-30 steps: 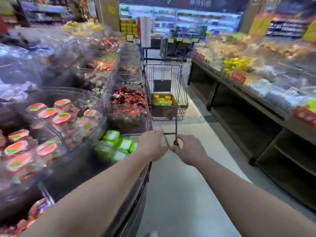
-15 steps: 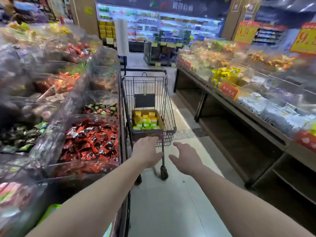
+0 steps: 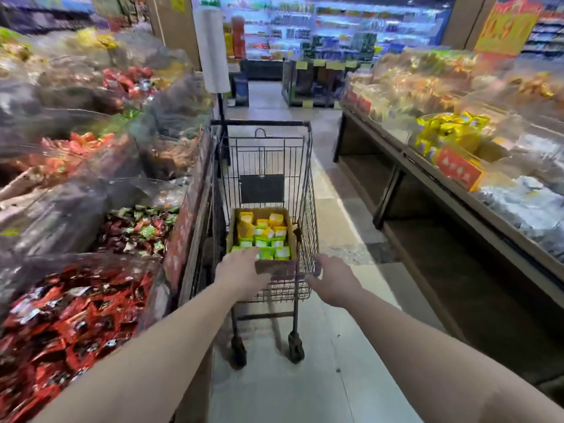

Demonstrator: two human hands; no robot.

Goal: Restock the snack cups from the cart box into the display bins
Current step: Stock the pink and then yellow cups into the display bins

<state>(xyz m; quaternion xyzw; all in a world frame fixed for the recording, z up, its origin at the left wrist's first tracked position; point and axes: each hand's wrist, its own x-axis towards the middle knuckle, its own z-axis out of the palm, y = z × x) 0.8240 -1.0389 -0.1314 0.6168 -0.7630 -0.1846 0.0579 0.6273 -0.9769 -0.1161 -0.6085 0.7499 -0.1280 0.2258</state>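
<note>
Left hand [image 3: 242,274] reaches out with relaxed fingers, holding nothing, over the near edge of the cardboard box [image 3: 263,236] of yellow and green snack cups [image 3: 265,239] inside the cart [image 3: 268,209]. Better to grip the box from both sides. Right hand [image 3: 332,280] hangs beside the cart, loosely spread, empty. Signs are too blurred to read.

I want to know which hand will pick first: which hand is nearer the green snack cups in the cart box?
Left. The left hand reaches over the near edge of the box, fingertips by the green snack cups. The right hand is off to their right, at the cart's near corner.
</note>
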